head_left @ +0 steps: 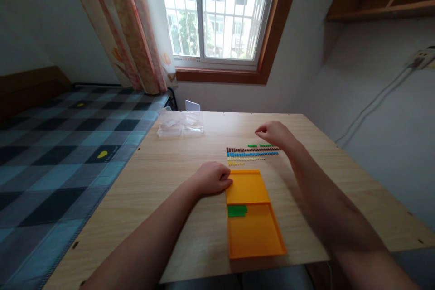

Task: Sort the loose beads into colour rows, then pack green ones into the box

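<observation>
An orange tray (256, 235) with two sections lies on the wooden table, and green pieces (237, 210) sit in the upper left of its near section. My left hand (213, 178) is closed at the tray's far left edge, its fingertips touching that edge. Beyond the tray are rows of small pieces: green (252, 146), dark brown (238, 150), blue (239, 154), cream and yellow (234, 163). Above the right end of these rows hovers my right hand (272, 132), fingers pinched together; whatever they hold, if anything, is too small to make out.
Clear plastic boxes (170, 126) with raised lids stand at the table's far left. A bed with a checked cover (78, 145) adjoins the left side. The window and curtain are behind the table, and a cable hangs along the right wall.
</observation>
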A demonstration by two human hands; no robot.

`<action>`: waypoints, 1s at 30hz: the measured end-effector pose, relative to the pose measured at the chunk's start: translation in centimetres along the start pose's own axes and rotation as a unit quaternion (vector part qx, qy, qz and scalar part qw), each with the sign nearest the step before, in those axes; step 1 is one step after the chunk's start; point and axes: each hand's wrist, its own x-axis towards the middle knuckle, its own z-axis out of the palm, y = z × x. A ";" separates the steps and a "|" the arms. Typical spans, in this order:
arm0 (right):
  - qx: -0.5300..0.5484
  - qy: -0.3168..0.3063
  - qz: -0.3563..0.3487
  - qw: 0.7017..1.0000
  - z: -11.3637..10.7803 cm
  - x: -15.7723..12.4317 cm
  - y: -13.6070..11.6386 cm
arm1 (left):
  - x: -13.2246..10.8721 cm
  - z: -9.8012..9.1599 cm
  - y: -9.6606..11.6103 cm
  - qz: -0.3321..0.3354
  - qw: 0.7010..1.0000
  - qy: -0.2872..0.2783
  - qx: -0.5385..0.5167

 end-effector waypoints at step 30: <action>0.029 -0.032 -0.101 0.994 7.2 2.4 1.0 | -0.1 0.1 -0.1 -0.001 1.000 0.002 -0.013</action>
